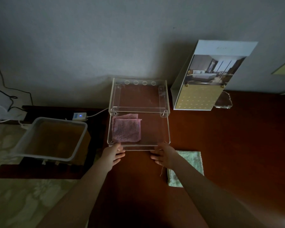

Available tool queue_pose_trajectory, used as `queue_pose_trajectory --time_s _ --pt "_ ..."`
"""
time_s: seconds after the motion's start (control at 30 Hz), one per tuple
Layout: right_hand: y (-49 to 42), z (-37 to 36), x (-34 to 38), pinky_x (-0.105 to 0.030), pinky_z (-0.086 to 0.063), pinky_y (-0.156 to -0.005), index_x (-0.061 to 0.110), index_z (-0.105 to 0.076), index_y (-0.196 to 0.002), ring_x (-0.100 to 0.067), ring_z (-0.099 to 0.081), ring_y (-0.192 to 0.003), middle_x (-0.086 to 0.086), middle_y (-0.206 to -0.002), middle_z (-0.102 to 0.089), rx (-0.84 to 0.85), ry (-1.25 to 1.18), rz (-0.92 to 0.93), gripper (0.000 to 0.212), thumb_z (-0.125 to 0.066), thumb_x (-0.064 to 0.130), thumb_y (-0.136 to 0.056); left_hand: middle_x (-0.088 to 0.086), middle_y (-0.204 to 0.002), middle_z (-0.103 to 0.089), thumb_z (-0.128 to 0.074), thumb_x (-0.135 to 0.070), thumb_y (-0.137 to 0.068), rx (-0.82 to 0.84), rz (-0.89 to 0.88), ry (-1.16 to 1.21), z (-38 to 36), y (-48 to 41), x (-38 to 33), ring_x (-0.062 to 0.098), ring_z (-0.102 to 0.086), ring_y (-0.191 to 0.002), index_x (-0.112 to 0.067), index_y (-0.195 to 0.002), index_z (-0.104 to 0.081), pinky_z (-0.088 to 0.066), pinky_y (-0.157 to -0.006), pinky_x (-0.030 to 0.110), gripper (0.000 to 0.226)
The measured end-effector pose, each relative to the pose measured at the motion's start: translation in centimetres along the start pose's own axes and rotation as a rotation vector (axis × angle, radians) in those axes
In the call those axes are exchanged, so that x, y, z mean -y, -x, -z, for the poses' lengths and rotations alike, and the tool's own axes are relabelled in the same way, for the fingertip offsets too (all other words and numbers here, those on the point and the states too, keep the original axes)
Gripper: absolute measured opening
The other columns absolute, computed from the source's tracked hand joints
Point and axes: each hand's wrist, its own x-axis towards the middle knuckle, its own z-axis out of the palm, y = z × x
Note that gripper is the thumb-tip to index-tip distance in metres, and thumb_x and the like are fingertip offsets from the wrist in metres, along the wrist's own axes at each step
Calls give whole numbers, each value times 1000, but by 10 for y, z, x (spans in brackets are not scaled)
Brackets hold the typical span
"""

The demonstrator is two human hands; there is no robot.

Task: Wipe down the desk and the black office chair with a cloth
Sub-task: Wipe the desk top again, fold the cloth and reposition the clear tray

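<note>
Dark desk [220, 145], arms outstretched, left hand [113, 153], right hand [164, 155] gripping acrylic tray [138, 148]

My left forearm [89, 186] and right forearm [196, 186] are bare. They rise from the bottom of the frame and draw closer toward the centre. My left hand [113, 153] sits just left of centre, thumb on top and fingers curled underneath, pinching the near edge of the clear tray [138, 146]. My right hand [164, 155], just right of centre, mirrors it on the same edge. The two hands are apart.
</note>
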Motion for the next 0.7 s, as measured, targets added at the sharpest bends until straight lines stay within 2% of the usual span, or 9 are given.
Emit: queue_pose_trajectory --time_s 0.07,0.17,0.3,0.4,0.47,0.53,0.6,0.7 --pt "0 4 -1 -42 -34 -99 11 -55 -110 -28 -59 -92 -12 -119 -60 22 11 -4 26 -45 31 -96 8 -109 -66 -49 -32 -97 -11 2 -17 -2 4 2 17 -61 -92 -8 -101 -61 -42 -91 34 27" --pt "4 9 -1 -42 -37 -96 15 -51 -123 -28 -61 -92 -10 -110 -63 47 69 3 32 -49 31 -95 9 -107 -66 -49 -31 -97 -58 1 -34 -5 10 2 19 -62 -91 -7 -115 -57 -44 -86 35 32" --pt "16 26 8 -37 -47 -71 9 -54 -117 -30 -64 -81 -14 -99 -64 -38 115 33 25 -50 16 -94 13 -104 -65 -51 -40 -94 -93 77 -109 -14 26 3 25 -64 -89 -10 -126 -48 -49 -72 34 44" --pt "26 50 17 -31 -50 -54 -2 -57 -108 -27 -63 -65 -15 -82 -64 -165 170 125 18 -50 5 -93 13 -103 -66 -51 -53 -90 54 167 -254 -26 35 6 26 -66 -91 -7 -126 -46 -52 -67 33 59" --pt "33 72 24 -26 -48 -47 0 -59 -101 -23 -61 -59 -13 -74 -63 -268 187 232 11 -53 4 -93 10 -106 -68 -48 -58 -89 205 179 -396 -40 39 8 23 -66 -95 -4 -122 -52 -53 -76 33 64" --pt "36 96 29 -26 -44 -50 6 -59 -96 -21 -58 -59 -10 -72 -61 -355 207 313 7 -53 6 -92 8 -115 -65 -50 -51 -92 283 129 -503 -62 41 10 21 -62 -103 -6 -124 -55 -49 -89 34 55" --pt "33 121 28 -27 -41 -54 6 -62 -98 -20 -55 -61 -8 -73 -60 -469 301 364 12 -54 5 -90 9 -123 -59 -55 -36 -93 266 39 -515 -88 40 14 22 -56 -112 -7 -127 -53 -43 -94 34 45" --pt "35 145 18 -24 -40 -54 9 -63 -92 -21 -55 -69 -7 -83 -62 -591 522 362 11 -57 6 -83 10 -115 -59 -62 -23 -91 216 -43 -493 -122 38 24 17 -55 -100 -5 -128 -53 -43 -83 29 42"
